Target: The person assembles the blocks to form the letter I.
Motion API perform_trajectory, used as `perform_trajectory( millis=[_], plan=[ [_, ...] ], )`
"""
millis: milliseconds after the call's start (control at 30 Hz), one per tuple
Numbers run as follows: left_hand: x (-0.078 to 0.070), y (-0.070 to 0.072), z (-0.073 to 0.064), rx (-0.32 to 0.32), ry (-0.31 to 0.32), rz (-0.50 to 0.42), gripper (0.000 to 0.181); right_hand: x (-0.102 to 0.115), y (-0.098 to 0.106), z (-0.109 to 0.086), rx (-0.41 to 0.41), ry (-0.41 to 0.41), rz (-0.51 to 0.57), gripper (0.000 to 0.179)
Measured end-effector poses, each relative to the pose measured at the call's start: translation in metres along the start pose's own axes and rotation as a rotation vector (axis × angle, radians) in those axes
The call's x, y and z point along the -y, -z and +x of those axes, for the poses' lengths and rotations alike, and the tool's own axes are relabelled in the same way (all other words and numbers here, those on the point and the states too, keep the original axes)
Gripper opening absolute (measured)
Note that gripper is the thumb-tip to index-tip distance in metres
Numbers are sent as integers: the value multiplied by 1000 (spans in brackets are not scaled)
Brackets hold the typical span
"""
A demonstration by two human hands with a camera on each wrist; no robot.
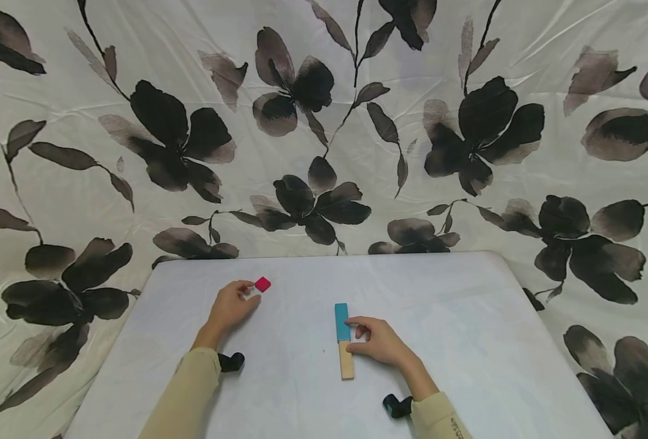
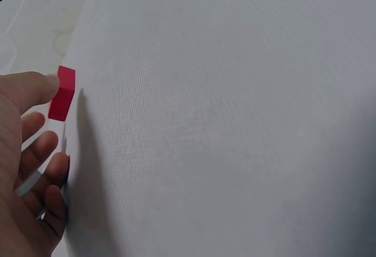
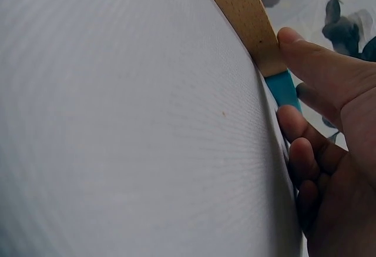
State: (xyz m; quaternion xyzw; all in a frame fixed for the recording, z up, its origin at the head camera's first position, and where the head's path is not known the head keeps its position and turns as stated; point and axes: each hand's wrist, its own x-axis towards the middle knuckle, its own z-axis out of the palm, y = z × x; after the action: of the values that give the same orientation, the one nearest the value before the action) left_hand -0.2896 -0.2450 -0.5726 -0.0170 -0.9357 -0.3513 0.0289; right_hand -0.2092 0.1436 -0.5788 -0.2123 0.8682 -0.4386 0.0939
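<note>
In the head view a small red block (image 1: 262,284) lies on the left of the white table. My left hand (image 1: 235,308) is beside it, index fingertip at its left corner and thumb just below. The left wrist view has the thumb overlapping the red block (image 2: 63,95), the other fingers loosely bent. Near the table's middle, a blue block (image 1: 343,322) and a plain wooden block (image 1: 346,361) stand end to end in one line. My right hand (image 1: 383,342) touches their right side, index finger at the blue, thumb at the wooden block (image 3: 249,24).
The white tabletop (image 1: 439,292) runs back to a hanging cloth (image 1: 390,183) printed with dark flowers. Black wrist devices (image 1: 396,406) are worn below both hands, over beige sleeves (image 1: 183,393).
</note>
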Motion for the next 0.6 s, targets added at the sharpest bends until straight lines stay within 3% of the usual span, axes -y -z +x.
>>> perform_trajectory(
  millis=[600],
  plan=[
    [-7,-13,8,-100,112,58,52,0,0,0,-2,1,-14,54]
  ],
)
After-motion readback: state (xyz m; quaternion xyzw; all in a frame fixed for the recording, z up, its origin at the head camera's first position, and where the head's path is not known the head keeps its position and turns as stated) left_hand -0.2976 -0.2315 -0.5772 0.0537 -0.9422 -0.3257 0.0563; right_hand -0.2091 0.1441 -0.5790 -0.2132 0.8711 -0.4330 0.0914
